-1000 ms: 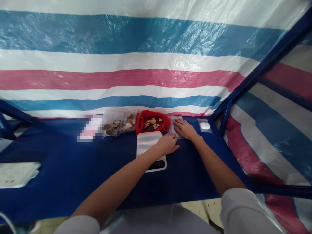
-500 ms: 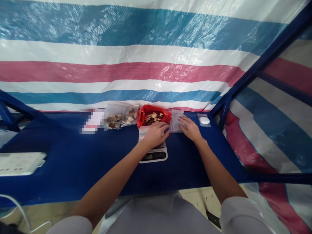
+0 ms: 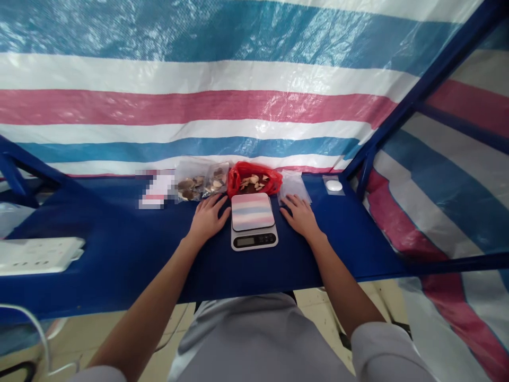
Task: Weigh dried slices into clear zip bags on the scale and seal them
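Note:
A white digital kitchen scale (image 3: 253, 221) with a shiny platform lies between my two hands. My left hand (image 3: 208, 218) rests on the blue table left of the scale, fingers spread, holding nothing. To the scale's right, my right hand (image 3: 301, 216) lies open, its fingertips at the near edge of some clear plastic bags (image 3: 293, 185). Behind the scale is a red plastic bag (image 3: 234, 180), its mouth open, with pale brown dried slices (image 3: 254, 183) inside. Two clear bags of similar slices, one left (image 3: 190, 187) and one right (image 3: 216, 181), stand beyond my left hand.
A small clear packet with a white object (image 3: 334, 185) sits at the far right of the blue table (image 3: 254, 276). On the left are a blurred-out card (image 3: 157, 190) and a white power strip (image 3: 42, 255). A striped tarp (image 3: 207, 109) hangs behind, with blue frame bars at both sides.
My left hand has moved left from above the scale to the table beside it, uncovering the platform. My right hand has shifted slightly left and nearer. The camera view has tilted a little.

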The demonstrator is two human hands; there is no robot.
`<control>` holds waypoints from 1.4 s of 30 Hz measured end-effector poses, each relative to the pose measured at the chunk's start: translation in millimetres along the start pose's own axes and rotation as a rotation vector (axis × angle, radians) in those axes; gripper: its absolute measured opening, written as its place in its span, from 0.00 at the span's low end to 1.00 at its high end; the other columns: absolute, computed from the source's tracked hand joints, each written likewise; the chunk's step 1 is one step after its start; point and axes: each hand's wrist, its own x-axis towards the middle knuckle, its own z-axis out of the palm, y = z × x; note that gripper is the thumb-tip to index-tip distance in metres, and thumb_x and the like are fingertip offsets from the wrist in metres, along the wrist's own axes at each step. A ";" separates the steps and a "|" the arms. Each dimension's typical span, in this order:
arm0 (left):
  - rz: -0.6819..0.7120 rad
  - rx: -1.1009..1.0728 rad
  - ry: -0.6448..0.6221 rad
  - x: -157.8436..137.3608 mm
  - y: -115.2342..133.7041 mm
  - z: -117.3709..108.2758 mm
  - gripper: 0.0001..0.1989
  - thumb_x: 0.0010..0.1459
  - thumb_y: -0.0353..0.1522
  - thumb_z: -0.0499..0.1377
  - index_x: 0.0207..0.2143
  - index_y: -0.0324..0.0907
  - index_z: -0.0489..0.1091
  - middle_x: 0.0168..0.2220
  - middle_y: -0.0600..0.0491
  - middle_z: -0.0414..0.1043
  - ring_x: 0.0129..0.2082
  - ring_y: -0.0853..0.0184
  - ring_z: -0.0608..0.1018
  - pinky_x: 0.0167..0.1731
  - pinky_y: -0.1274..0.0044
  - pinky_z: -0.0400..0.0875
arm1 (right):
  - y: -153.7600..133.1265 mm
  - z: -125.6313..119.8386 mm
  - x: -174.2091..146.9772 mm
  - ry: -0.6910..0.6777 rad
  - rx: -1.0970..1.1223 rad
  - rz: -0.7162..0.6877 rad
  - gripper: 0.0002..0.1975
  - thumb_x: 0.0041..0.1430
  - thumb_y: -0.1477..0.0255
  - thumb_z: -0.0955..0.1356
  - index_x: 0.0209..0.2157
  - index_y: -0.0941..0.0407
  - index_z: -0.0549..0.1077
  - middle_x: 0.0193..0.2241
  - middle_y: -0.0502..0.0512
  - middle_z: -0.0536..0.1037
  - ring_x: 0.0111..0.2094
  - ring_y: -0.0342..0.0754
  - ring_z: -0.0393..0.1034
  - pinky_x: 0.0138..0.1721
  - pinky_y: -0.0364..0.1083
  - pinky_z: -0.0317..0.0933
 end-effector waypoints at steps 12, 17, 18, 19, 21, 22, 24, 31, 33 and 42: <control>-0.081 0.183 -0.089 -13.8 -2.8 10.9 0.27 0.67 0.43 0.49 0.65 0.44 0.65 0.69 0.43 0.58 0.69 0.45 0.60 0.65 0.51 0.52 | -3.6 -0.1 -3.7 -0.001 -0.033 0.019 0.22 0.70 0.61 0.60 0.59 0.51 0.72 0.63 0.60 0.70 0.65 0.62 0.61 0.65 0.63 0.54; -0.089 0.197 -0.080 -13.7 -1.7 10.7 0.27 0.67 0.43 0.49 0.65 0.45 0.65 0.68 0.44 0.59 0.68 0.47 0.61 0.65 0.52 0.53 | -5.0 -1.0 -5.0 -0.001 -0.078 0.012 0.22 0.70 0.61 0.60 0.59 0.51 0.73 0.63 0.59 0.70 0.65 0.61 0.62 0.65 0.62 0.55; -0.088 0.198 -0.080 -13.7 -1.5 11.0 0.27 0.67 0.42 0.50 0.64 0.44 0.65 0.68 0.43 0.59 0.68 0.47 0.61 0.65 0.52 0.53 | -5.2 -1.0 -5.3 0.004 -0.089 0.009 0.21 0.70 0.61 0.60 0.59 0.52 0.73 0.62 0.59 0.70 0.64 0.61 0.62 0.65 0.61 0.55; -0.089 0.198 -0.077 -13.8 -1.5 11.3 0.27 0.67 0.42 0.50 0.64 0.43 0.66 0.68 0.43 0.59 0.68 0.47 0.61 0.65 0.52 0.54 | -5.4 -1.0 -5.7 0.010 -0.100 0.005 0.21 0.71 0.62 0.60 0.59 0.52 0.73 0.62 0.59 0.71 0.64 0.61 0.63 0.64 0.61 0.56; -0.089 0.195 -0.062 -14.6 -1.4 12.0 0.26 0.67 0.41 0.50 0.64 0.41 0.67 0.67 0.41 0.60 0.68 0.48 0.62 0.66 0.54 0.54 | -5.9 -1.4 -6.2 0.022 -0.116 -0.001 0.21 0.71 0.62 0.61 0.58 0.52 0.73 0.61 0.59 0.72 0.63 0.60 0.64 0.64 0.61 0.57; -0.087 0.192 -0.049 -15.2 -1.2 12.1 0.26 0.67 0.41 0.51 0.63 0.40 0.67 0.67 0.41 0.62 0.67 0.48 0.63 0.66 0.54 0.55 | -6.3 -2.1 -6.3 0.028 -0.118 -0.005 0.20 0.70 0.63 0.61 0.58 0.52 0.73 0.61 0.60 0.72 0.63 0.59 0.64 0.63 0.60 0.58; -0.071 0.171 -0.002 -16.6 -0.6 11.0 0.24 0.67 0.40 0.51 0.60 0.39 0.70 0.64 0.40 0.66 0.65 0.48 0.66 0.65 0.55 0.56 | -7.4 -4.4 -5.8 0.044 -0.105 -0.015 0.20 0.70 0.63 0.62 0.57 0.53 0.74 0.61 0.60 0.72 0.62 0.59 0.65 0.63 0.59 0.60; 0.082 0.048 0.308 -6.0 -3.7 -16.8 0.16 0.66 0.37 0.53 0.47 0.41 0.78 0.50 0.44 0.79 0.53 0.54 0.78 0.59 0.62 0.66 | -10.6 -16.5 9.8 0.099 0.047 0.051 0.18 0.68 0.64 0.64 0.55 0.51 0.75 0.60 0.55 0.73 0.58 0.55 0.71 0.57 0.53 0.69; 0.125 0.057 0.327 5.5 -11.8 -27.5 0.16 0.66 0.37 0.54 0.47 0.41 0.77 0.49 0.44 0.79 0.52 0.53 0.78 0.57 0.61 0.67 | -8.5 -16.3 18.3 0.090 0.057 0.075 0.17 0.68 0.65 0.64 0.55 0.50 0.75 0.60 0.54 0.73 0.57 0.55 0.72 0.56 0.53 0.70; 0.142 0.222 0.165 57.8 -78.0 -37.2 0.19 0.64 0.39 0.54 0.51 0.40 0.75 0.55 0.38 0.73 0.58 0.47 0.72 0.59 0.55 0.62 | 4.6 7.3 32.2 0.102 0.030 0.043 0.16 0.67 0.65 0.64 0.51 0.51 0.78 0.56 0.58 0.77 0.56 0.57 0.72 0.58 0.57 0.67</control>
